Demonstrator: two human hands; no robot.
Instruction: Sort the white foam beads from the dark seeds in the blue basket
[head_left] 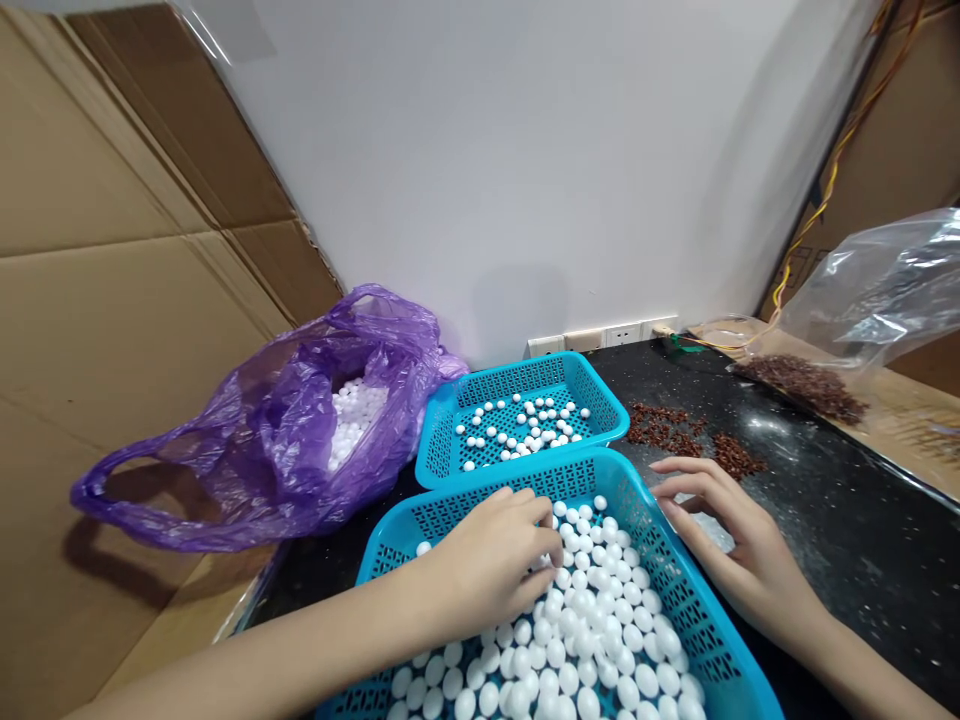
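A blue plastic basket (679, 600) close to me holds many white balls (600, 640). My left hand (495, 560) reaches into it, fingers curled down among the balls; whether it grips any is hidden. My right hand (731, 540) rests open on the basket's right rim and the dark countertop, fingers spread. Behind stands a second blue basket (442, 450) with a thin scatter of white balls (525, 425).
A purple plastic bag (285, 440) with more white balls lies at the left. Brown bits (690, 435) are strewn on the black counter (840, 520). A clear bag (862, 300) of brown bits lies at the right. Cardboard (97, 300) lines the left side, and wall sockets (600, 337) sit behind.
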